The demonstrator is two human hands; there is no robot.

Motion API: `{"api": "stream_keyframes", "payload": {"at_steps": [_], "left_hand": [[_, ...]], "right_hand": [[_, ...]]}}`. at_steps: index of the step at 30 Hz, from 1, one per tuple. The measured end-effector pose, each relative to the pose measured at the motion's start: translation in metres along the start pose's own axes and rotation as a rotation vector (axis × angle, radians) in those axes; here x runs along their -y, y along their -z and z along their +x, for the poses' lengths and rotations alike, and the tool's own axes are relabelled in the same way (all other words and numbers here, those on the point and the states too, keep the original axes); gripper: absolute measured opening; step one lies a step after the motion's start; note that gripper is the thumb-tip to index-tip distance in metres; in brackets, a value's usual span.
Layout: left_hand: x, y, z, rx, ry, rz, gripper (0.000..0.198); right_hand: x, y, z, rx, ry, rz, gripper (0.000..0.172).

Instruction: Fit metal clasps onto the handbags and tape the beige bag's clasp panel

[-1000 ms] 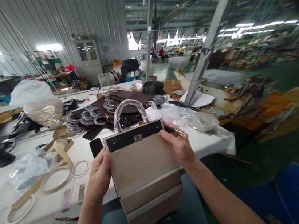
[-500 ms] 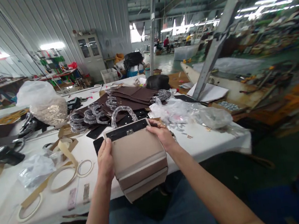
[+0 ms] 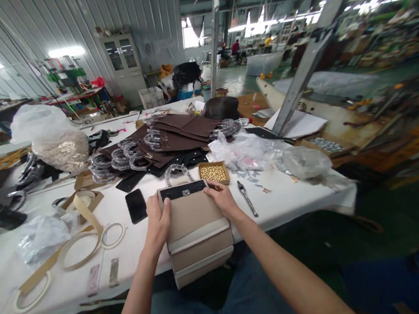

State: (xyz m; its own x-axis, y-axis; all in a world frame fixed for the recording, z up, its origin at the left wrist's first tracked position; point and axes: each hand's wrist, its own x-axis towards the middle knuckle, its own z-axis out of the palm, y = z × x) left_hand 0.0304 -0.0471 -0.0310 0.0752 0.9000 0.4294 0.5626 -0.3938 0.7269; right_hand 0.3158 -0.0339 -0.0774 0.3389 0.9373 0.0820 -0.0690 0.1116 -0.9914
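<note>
A beige handbag [image 3: 196, 218] with a plastic-wrapped curved handle and a dark strip with a metal clasp along its top sits at the table's front edge, its lower part over my lap. My left hand [image 3: 159, 217] grips its left upper side, thumb on the front. On the opposite upper side, my right hand [image 3: 219, 197] is closed on the bag, thumb on the front and the other fingers behind. Beyond the bag lies a small box of gold-coloured metal pieces [image 3: 213, 173]. A black phone [image 3: 136, 206] rests to the left, and a slim metal hand tool [image 3: 247, 198] to the right.
Brown bag panels with plastic-wrapped handles [image 3: 183, 129] are piled behind. Rolls of tape [image 3: 78, 249] lie left, near a clear bag of small pieces [image 3: 65, 150]. Crumpled plastic [image 3: 247, 149] covers the right side. A slanted metal post [image 3: 298, 68] rises at the right.
Both hands have lowered the handbag toward the table's front edge and tilted it more upright. The box of gold pieces, the phone and the metal tool now show around it.
</note>
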Motion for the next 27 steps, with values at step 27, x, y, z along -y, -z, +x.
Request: {"api": "stream_keyframes", "payload": {"at_steps": [27], "left_hand": [[0.071, -0.030, -0.005, -0.050, 0.367, -0.308, 0.045]], "right_hand": [[-0.036, -0.008, 0.017, 0.043, 0.044, -0.231, 0.053]]}}
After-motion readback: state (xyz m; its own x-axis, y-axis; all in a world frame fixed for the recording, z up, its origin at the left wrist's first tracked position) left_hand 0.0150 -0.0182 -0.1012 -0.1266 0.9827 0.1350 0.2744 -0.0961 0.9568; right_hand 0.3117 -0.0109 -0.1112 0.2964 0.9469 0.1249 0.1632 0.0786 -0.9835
